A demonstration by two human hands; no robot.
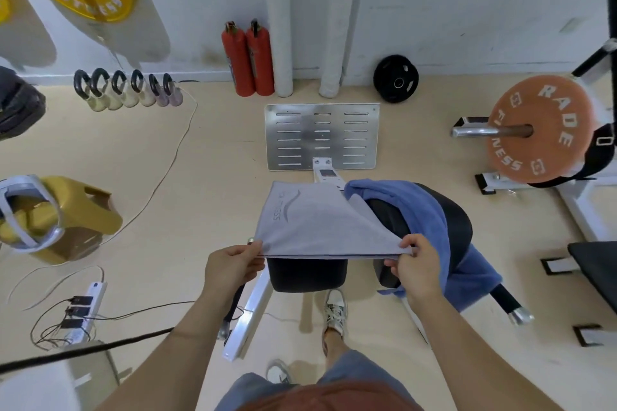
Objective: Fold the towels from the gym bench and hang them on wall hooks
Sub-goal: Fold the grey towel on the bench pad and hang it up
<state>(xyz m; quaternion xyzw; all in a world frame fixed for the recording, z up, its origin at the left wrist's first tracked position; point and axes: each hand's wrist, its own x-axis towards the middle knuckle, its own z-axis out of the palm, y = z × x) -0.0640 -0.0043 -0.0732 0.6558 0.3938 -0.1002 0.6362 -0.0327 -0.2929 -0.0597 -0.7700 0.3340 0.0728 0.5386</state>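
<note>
The grey towel [317, 227] was spread flat over the black bench pad [307, 272], its near edge doubled into layers and a pale logo with lettering showing near its left side. The left hand [233, 265] pinched the near left corner; the right hand [415, 264] pinched the near right corner, thumb on top. Just beside it, a blue towel [430, 210] lay crumpled over the neighbouring black pad [390, 217], hanging down its right side.

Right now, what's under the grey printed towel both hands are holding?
A black padded bench seat shows below the grey printed towel, pinched by the left hand and right hand. How far the pad runs beneath is covered.
</note>
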